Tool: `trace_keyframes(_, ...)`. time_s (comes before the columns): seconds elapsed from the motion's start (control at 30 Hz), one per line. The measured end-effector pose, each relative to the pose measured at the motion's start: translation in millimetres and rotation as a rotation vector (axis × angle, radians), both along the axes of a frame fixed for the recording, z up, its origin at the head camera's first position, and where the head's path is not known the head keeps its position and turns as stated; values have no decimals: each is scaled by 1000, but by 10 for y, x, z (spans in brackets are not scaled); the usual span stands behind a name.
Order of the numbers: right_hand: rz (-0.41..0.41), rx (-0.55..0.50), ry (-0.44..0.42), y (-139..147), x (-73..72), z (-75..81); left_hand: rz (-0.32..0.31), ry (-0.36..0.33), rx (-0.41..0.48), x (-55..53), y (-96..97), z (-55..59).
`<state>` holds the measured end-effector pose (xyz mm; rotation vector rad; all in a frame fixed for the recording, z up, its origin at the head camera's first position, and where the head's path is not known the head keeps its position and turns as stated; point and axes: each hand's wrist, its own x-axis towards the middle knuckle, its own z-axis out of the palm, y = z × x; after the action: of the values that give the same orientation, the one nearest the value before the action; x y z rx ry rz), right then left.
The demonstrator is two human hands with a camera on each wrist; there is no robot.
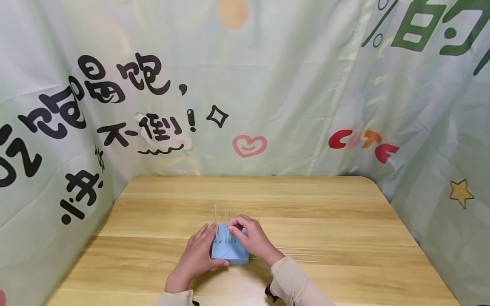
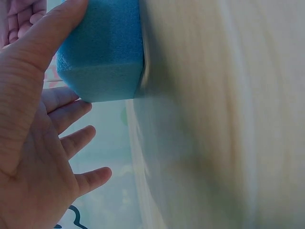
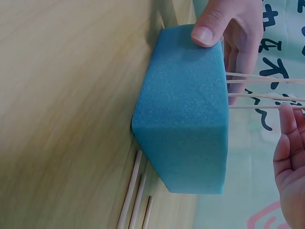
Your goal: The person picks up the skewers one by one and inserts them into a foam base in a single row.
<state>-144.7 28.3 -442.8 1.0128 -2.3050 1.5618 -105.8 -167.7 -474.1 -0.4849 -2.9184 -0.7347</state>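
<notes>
A blue foam block [image 1: 231, 254] with a row of small dark holes sits on the table. Several thin wooden sticks [image 3: 262, 81] stand upright in its top. My left hand [image 1: 199, 250] holds the block, its thumb on the near face and its fingers spread along the left side. In the left wrist view, the thumb lies against the foam [image 2: 107, 43] and the last two fingers are clear of it. With thumb and forefinger my right hand [image 1: 254, 238] pinches one wooden stick [image 3: 255, 107] standing at the block's top.
Loose wooden sticks [image 1: 306, 255] lie on the tabletop [image 1: 344, 221] to the right of the block, partly behind the right forearm. Printed cloth [image 1: 291, 97] hangs around the table's back and sides.
</notes>
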Motion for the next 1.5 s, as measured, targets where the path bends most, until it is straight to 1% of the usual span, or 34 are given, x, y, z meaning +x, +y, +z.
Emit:
trace_keyframes(0.1,-16,1,-24,9,12,-1,3,-4,-1,2,3,-9)
trace_keyframes(0.33,-80,-16,-122,82,46,17,4,-18,3,15,8,-8)
trace_keyframes(0.57,-117,7,-132,227,209,414,12,-24,1,19,18,6)
trace_keyframes(0.6,-120,7,-132,252,207,418,13,-25,4,21,21,7)
trace_keyframes(0.7,-135,14,-129,330,183,398,15,-28,7,24,25,3)
trace_keyframes(0.83,-170,17,-151,456,70,215,18,-26,5,26,26,-4)
trace_keyframes(0.93,-185,21,-195,562,-7,91,18,-21,-2,19,21,-4)
trace_keyframes(1.2,-199,6,-268,835,-35,26,16,-29,-3,12,9,1)
trace_keyframes(1.3,-221,-2,-286,943,-34,3,15,-29,-5,15,7,-1)
trace_keyframes(1.5,-297,7,-315,1176,-12,-3,16,-19,-7,13,6,-2)
